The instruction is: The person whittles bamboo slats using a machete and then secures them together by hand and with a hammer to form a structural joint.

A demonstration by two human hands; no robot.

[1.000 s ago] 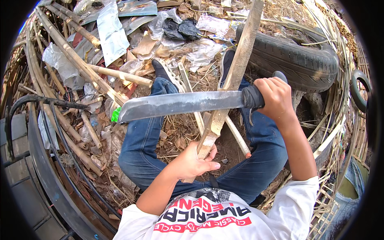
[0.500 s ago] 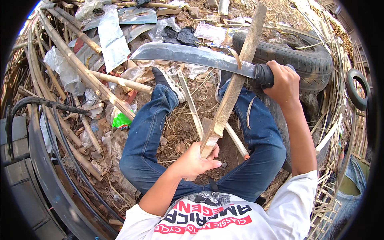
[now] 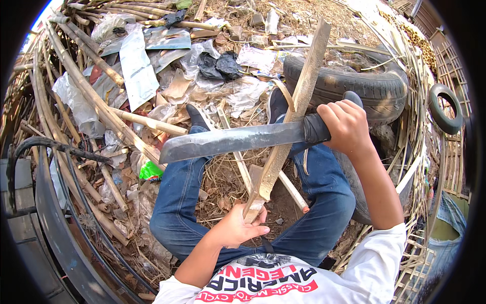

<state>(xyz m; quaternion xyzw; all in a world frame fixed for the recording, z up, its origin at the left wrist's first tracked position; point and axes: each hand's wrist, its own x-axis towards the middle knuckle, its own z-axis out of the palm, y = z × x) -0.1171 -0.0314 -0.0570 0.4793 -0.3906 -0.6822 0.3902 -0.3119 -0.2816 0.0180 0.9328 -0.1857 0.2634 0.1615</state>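
Observation:
My right hand (image 3: 347,126) is closed round the black-wrapped handle of a machete (image 3: 233,140). Its broad grey blade points left and crosses over a long wooden stick (image 3: 299,96). My left hand (image 3: 240,226) grips the near end of that stick, just below a notch. The stick slants away up to the right, between my knees. A curled shaving (image 3: 285,95) clings to its edge, beyond the blade. Under the stick's lower part shows a short wooden block (image 3: 254,176). Whether the blade touches the wood cannot be told.
A worn tyre (image 3: 354,91) lies beyond my right knee, and a smaller tyre (image 3: 445,108) hangs at the far right. Bamboo poles (image 3: 86,81) pile up on the left among plastic scraps (image 3: 136,68). A pale rod (image 3: 293,190) lies between my legs.
The machete has come nearer to me along the stick, its blade now lower in view. The shaving stands farther up the stick than the blade. My left hand keeps its hold.

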